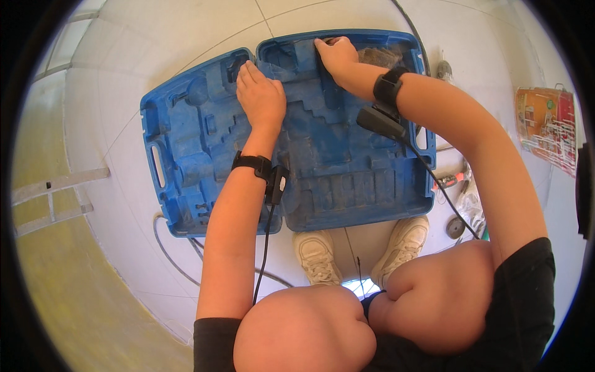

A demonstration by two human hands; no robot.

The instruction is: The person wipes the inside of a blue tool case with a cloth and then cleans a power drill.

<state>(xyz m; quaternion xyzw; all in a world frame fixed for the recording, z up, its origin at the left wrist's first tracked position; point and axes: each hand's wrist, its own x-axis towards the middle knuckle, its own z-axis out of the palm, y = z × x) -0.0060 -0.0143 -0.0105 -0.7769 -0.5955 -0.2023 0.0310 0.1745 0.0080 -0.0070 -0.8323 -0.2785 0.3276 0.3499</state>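
Observation:
A blue moulded plastic tool case [334,139] lies opened flat on the tiled floor, both halves facing up. Its recesses look dusty and mostly bare. My left hand [261,95] rests palm down near the far end of the hinge line, fingers stretched out over the left half [186,135]. At the far wall of the right half, my right hand [338,53] has bent fingers in a recess; whether it grips something there is hidden. Beside that wrist, a brownish, fibrous-looking thing [381,56] sits in the case's far right corner.
Right of the case lie a tool with a metal chuck [444,70], a red-and-black tool [450,180], clear plastic wrapping [470,204] and a dark disc [455,228]. An orange-red box [544,121] stands farther right. Cable [169,260] runs near my shoes [318,255]. A metal frame [60,186] is left.

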